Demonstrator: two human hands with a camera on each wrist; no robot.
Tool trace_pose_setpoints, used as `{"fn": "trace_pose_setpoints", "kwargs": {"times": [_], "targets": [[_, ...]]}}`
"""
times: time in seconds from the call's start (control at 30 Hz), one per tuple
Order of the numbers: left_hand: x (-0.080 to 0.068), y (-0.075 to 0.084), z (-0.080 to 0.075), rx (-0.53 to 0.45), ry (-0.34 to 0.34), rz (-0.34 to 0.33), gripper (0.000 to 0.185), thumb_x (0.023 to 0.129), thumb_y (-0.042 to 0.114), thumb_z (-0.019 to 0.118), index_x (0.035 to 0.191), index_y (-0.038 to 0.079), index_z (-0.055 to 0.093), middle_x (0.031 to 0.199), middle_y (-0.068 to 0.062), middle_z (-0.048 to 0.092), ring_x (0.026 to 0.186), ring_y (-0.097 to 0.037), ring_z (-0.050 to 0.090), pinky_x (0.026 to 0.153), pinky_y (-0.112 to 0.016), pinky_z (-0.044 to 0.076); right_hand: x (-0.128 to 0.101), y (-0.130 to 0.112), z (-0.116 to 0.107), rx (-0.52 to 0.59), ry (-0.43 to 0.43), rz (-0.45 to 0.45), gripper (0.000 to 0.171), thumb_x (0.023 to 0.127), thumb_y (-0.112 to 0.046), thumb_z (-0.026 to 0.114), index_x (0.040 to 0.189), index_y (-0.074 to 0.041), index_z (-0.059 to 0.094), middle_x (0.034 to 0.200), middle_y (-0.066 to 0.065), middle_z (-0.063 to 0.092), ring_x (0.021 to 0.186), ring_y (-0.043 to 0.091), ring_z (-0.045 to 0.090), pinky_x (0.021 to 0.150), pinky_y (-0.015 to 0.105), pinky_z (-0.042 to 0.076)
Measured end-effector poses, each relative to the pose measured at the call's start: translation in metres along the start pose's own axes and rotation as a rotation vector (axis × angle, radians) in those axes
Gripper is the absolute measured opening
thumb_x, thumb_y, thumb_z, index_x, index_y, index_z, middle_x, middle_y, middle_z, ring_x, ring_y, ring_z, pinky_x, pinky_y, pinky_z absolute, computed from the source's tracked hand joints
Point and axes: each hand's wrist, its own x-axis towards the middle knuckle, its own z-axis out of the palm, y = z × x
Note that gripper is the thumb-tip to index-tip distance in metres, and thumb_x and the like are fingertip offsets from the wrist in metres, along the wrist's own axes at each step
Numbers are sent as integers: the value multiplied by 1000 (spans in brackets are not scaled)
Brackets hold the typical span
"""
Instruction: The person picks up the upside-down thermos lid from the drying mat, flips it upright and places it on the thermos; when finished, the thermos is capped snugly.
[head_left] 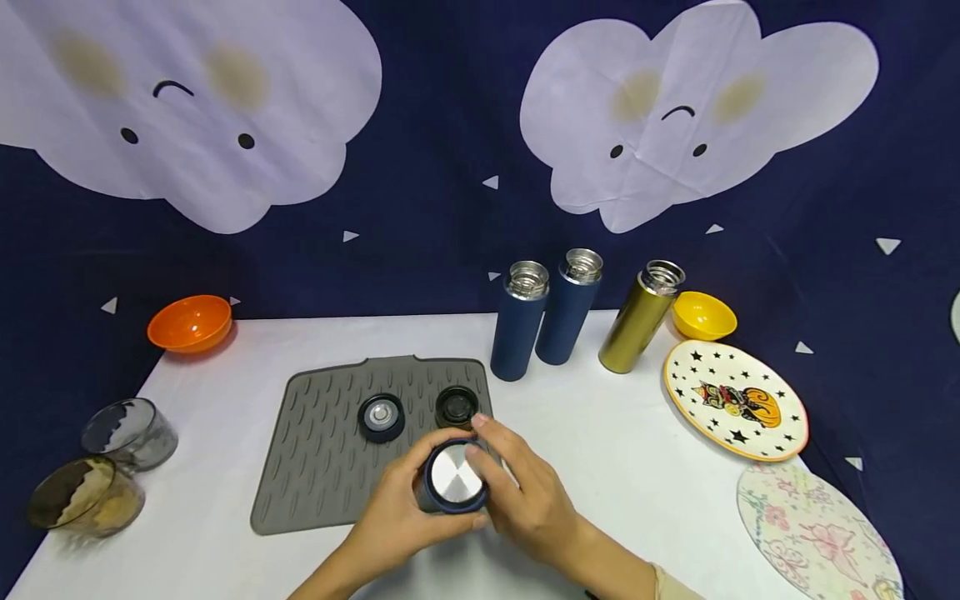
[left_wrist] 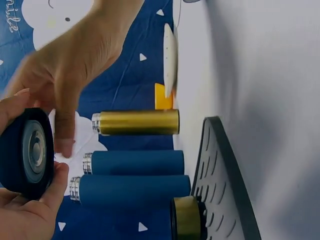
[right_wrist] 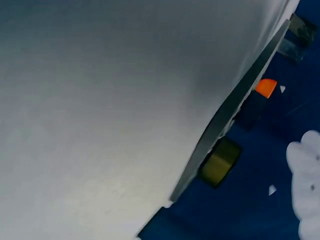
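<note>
Two bare hands are meeting at the near edge of the white table (head_left: 637, 433), both working on one dark blue bottle cap (head_left: 453, 477). Left hand (head_left: 397, 521) is curling its fingers round the cap's side, gripping it just above the near right corner of the grey ribbed mat (head_left: 322, 458), with the cap's silver disc facing up toward the head camera. Right hand (head_left: 525, 492) is pressing in from the right, its fingers curled against the cap's rim, so the two hands are touching around the cap.

On the mat, just beyond the hands, a second blue cap (head_left: 381, 417) is lying to the left and a black-topped gold cap (head_left: 456, 406) to the right; the left-wrist view is showing that one's gold side wall (left_wrist: 187, 217).

Farther off, three open bottles are standing in a row near the far edge: two dark blue bottles (head_left: 519, 322) (head_left: 568, 308) just beside each other, and a gold bottle (head_left: 642, 317) to their right. A yellow bowl (head_left: 703, 316) is sitting beside the gold bottle, with a star-patterned plate (head_left: 735, 400) nearer and a floral plate (head_left: 813, 529) at the near right. An orange bowl (head_left: 190, 322) is resting at the far left corner, and two glass cups (head_left: 129, 433) (head_left: 86, 493) are standing at the near left.
</note>
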Motion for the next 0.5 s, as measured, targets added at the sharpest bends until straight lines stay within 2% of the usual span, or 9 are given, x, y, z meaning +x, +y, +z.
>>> {"fn": "trace_pose_setpoints", "kwargs": {"times": [0.13, 0.23, 0.3, 0.4, 0.5], "targets": [[1, 3, -4, -8, 20, -61, 74, 72, 17, 90, 136, 22, 53, 135, 3, 59, 118, -23, 60, 97, -30, 52, -11, 24, 7, 57, -24, 427, 47, 89, -6, 70, 128, 12, 52, 128, 29, 55, 114, 36, 59, 100, 32, 50], [3, 5, -6, -5, 23, -58, 73, 71, 18, 90, 135, 21, 54, 137, 3, 59, 120, -23, 59, 98, -28, 51, -17, 53, 17, 48, -18, 778, 69, 80, -11, 82, 136, 7, 46, 133, 23, 51, 120, 33, 54, 97, 36, 50], [3, 6, -7, 0, 23, -43, 72, 72, 18, 90, 135, 21, 54, 136, 2, 59, 121, -22, 59, 98, -28, 51, -18, 74, 26, 52, 8, 972, 78, 77, -16, 86, 139, 5, 42, 134, 22, 49, 122, 34, 52, 95, 41, 50], [2, 7, -9, 3, 25, -19, 71, 73, 17, 89, 135, 19, 55, 136, 2, 59, 121, -21, 58, 98, -27, 51, -16, 99, 38, 91, 56, 1182, 87, 75, -27, 87, 141, 1, 38, 134, 22, 47, 125, 37, 48, 98, 48, 48], [2, 7, -10, 10, 32, -6, 71, 73, 16, 89, 135, 16, 55, 136, 3, 60, 122, -19, 58, 98, -26, 50, -12, 117, 49, 122, 86, 1283, 89, 74, -33, 88, 141, -2, 38, 135, 21, 47, 126, 37, 47, 101, 51, 45]]}}
